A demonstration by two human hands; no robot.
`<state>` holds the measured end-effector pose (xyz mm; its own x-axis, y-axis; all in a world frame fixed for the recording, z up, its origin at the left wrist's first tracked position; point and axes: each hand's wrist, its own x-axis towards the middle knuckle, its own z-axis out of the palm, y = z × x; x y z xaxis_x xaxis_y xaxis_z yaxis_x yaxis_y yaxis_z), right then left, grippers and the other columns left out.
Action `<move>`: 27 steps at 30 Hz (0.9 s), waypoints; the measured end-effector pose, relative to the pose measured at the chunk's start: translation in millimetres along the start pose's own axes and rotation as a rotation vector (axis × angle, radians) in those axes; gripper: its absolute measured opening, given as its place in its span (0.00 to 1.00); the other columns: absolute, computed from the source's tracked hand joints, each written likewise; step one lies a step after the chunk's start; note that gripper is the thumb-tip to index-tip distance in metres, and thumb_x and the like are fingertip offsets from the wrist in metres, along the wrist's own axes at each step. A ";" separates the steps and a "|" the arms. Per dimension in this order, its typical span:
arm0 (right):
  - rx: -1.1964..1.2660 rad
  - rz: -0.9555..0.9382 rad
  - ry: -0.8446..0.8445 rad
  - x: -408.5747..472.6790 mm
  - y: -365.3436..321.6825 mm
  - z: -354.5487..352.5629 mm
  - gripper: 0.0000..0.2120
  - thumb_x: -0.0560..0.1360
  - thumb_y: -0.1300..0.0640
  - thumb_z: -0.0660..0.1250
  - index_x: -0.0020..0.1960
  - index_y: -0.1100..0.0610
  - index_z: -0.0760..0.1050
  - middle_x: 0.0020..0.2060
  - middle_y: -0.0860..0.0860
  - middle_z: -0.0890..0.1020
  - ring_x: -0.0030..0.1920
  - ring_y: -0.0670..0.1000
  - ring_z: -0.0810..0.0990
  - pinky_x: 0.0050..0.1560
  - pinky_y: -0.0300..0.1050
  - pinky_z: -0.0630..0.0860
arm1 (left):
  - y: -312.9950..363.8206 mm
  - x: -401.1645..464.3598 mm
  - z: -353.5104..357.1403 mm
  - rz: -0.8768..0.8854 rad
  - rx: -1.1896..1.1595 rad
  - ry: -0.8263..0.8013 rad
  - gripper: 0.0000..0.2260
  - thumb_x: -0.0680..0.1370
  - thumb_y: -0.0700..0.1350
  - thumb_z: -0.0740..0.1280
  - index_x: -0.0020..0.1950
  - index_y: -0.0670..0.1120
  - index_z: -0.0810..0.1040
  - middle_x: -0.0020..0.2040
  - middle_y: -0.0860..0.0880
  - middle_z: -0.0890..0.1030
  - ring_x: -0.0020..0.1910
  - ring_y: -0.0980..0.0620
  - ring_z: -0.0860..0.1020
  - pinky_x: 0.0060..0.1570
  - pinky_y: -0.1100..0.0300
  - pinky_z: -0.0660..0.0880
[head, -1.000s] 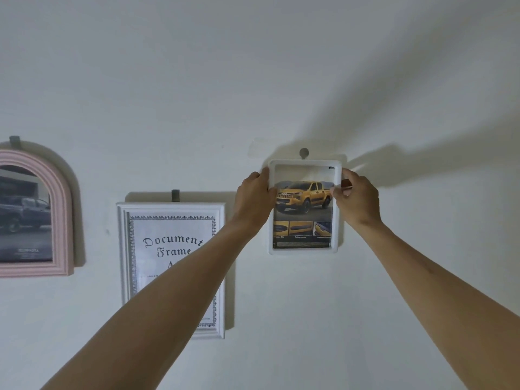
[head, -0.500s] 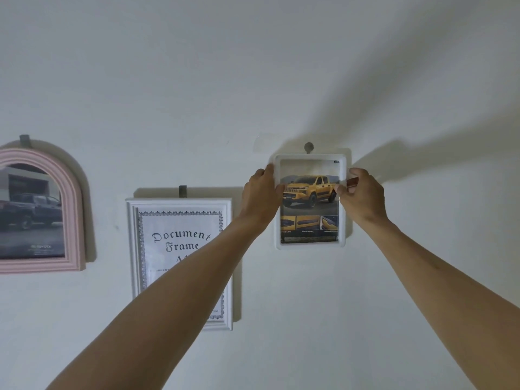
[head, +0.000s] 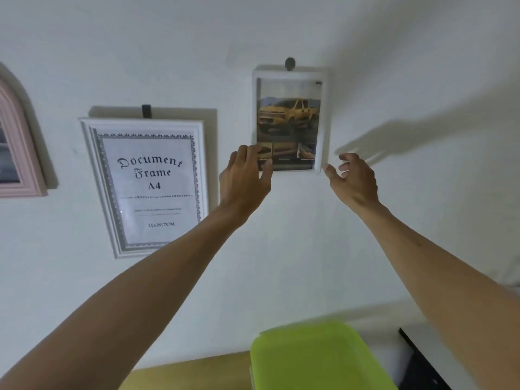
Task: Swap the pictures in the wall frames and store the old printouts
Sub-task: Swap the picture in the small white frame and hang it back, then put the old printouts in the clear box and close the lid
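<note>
A small white frame [head: 323,114] with a yellow pickup-truck picture hangs on a grey wall hook [head: 289,63]. My left hand [head: 245,178] is at the frame's lower left corner, its fingertips touching the corner. My right hand [head: 353,180] hovers just off the lower right corner, fingers loosely spread and holding nothing. To the left hangs a larger white frame [head: 112,198] showing a "Document Frame A4" sheet. At the far left edge a pink arched frame [head: 19,153] holds a dark car picture.
Below the frames, a lime-green plastic lid or bin [head: 318,358] sits on a wooden surface [head: 191,372]. A white ledge with a black object [head: 419,361] lies at the lower right. The wall is plain white.
Both hands slid from the upper sides of the small frame down to its bottom corners, and the right hand came off it. The view tilted down, revealing the green bin.
</note>
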<state>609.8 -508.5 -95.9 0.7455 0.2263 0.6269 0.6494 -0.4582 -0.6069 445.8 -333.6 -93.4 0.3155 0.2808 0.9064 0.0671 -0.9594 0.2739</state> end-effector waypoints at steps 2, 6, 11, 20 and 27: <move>-0.033 0.041 -0.054 -22.0 25.2 9.0 0.27 0.75 0.38 0.64 0.68 0.51 0.70 0.58 0.49 0.79 0.58 0.52 0.79 0.61 0.55 0.75 | 3.1 -36.1 13.7 -0.037 0.010 -0.043 0.14 0.79 0.51 0.64 0.60 0.45 0.75 0.51 0.49 0.79 0.50 0.49 0.78 0.39 0.53 0.77; -0.065 0.122 -0.202 -72.2 80.1 26.1 0.26 0.75 0.38 0.64 0.67 0.49 0.69 0.58 0.47 0.77 0.58 0.51 0.78 0.60 0.52 0.74 | 11.0 -113.8 43.4 -0.187 0.015 -0.248 0.16 0.80 0.52 0.63 0.64 0.45 0.74 0.56 0.48 0.78 0.55 0.48 0.77 0.41 0.55 0.71; -0.100 0.263 -0.428 -142.9 154.8 39.6 0.26 0.75 0.39 0.65 0.69 0.49 0.68 0.61 0.49 0.75 0.61 0.52 0.76 0.61 0.52 0.72 | 11.3 -205.5 74.9 -0.571 0.109 -0.755 0.22 0.79 0.53 0.63 0.69 0.44 0.70 0.64 0.44 0.72 0.62 0.43 0.73 0.55 0.50 0.70; -0.350 0.515 -0.862 -241.2 277.1 39.7 0.29 0.78 0.44 0.63 0.74 0.56 0.62 0.66 0.58 0.71 0.62 0.59 0.76 0.57 0.52 0.76 | 8.9 -357.4 82.5 -1.057 0.250 -1.215 0.28 0.75 0.57 0.68 0.65 0.38 0.69 0.65 0.39 0.72 0.65 0.40 0.71 0.58 0.52 0.72; -0.401 0.645 -1.012 -278.9 317.5 38.1 0.29 0.79 0.45 0.63 0.73 0.61 0.63 0.65 0.58 0.73 0.58 0.58 0.77 0.51 0.49 0.76 | 24.4 -410.4 83.5 -1.216 0.253 -1.188 0.17 0.74 0.55 0.71 0.46 0.43 0.72 0.61 0.39 0.75 0.61 0.41 0.73 0.53 0.53 0.73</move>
<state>613.8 -684.3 -482.0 0.8045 0.3385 -0.4880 0.1671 -0.9175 -0.3609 397.0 -474.4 -485.6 0.4403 0.7343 -0.5166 0.8800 -0.2386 0.4108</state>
